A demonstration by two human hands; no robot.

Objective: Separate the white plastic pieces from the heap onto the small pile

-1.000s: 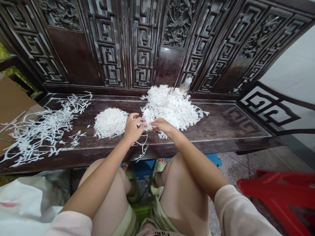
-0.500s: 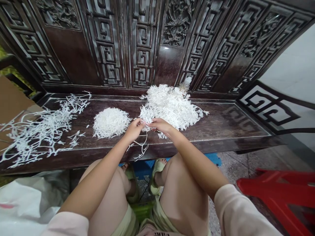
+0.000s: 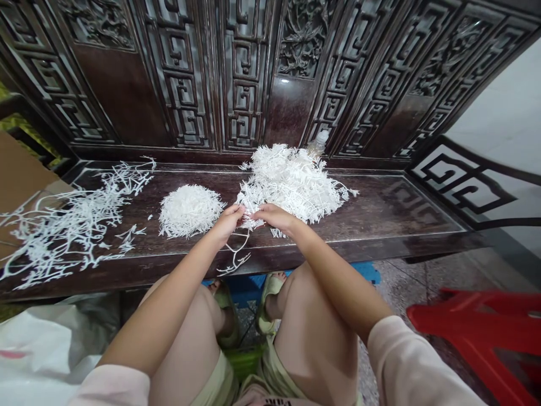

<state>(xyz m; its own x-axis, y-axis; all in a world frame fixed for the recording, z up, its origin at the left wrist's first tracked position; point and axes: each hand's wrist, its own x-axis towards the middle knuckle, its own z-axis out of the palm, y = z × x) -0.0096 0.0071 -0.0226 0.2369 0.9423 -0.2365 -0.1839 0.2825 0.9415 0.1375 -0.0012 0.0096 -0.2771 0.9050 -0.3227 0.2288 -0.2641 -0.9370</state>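
Observation:
Fingers of my left hand (image 3: pixel 230 221) are closed on a white branching plastic sprue (image 3: pixel 239 255), whose thin forked end hangs below the hand over the bench edge. My right hand (image 3: pixel 274 217) pinches at the small white pieces on its upper part, a short gap from the left fingertips. Just beyond both hands rises a large heap of white spiky pieces (image 3: pixel 296 183). To the left of my left hand lies a smaller rounded pile of loose white pieces (image 3: pixel 190 210). The exact grip of the fingertips is partly hidden.
Bare white sprues (image 3: pixel 80 223) lie tangled at the left of the dark wooden bench (image 3: pixel 380 208). A clear bottle (image 3: pixel 319 142) stands behind the large heap. A white plastic bag (image 3: pixel 38 349) is at lower left, a red stool (image 3: pixel 477 321) at lower right.
My hands have moved slightly apart, the left one a little to the left. The hanging sprue end has swung left.

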